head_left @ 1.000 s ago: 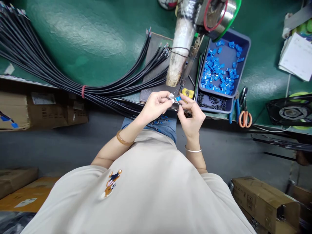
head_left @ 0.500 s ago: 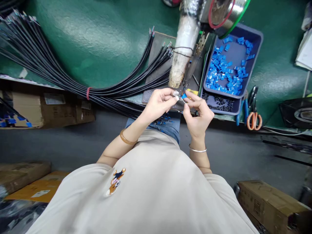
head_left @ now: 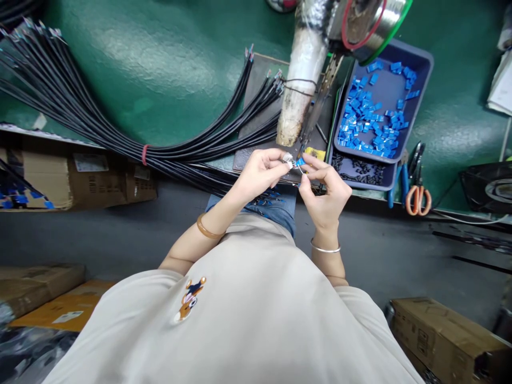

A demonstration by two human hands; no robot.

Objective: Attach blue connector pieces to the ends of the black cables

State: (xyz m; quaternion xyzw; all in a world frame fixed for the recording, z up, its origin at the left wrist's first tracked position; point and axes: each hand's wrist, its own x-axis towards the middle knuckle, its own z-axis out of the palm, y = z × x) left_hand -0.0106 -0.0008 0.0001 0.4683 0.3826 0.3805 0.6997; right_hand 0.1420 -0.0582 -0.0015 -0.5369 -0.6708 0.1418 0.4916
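Just below the tip of the soldering iron (head_left: 308, 125), my two hands meet at a small blue connector piece (head_left: 299, 162). My left hand (head_left: 264, 169) pinches its left end; white coverings wrap the thumb and fingertip. My right hand (head_left: 326, 184) is closed at the other side, its thumb and fingers on a thin white wire (head_left: 301, 170) beside the blue piece. The exact contact between fingertips and piece is too small to make out. Behind my right fingers lies a yellow sponge (head_left: 316, 153).
A bundle of black cables (head_left: 172, 153), tied with a red band, stretches across the left bench. To the right stand a bin of blue pieces (head_left: 416, 96), a lower bin of black parts (head_left: 362, 172), pliers (head_left: 403, 178) and orange-handled scissors (head_left: 418, 200). A wrapped tube (head_left: 298, 90) hangs overhead.
The blue piece has shifted slightly left and down, away from the iron's tip, and shows more between my fingers. Both hands keep nearly the same pose.
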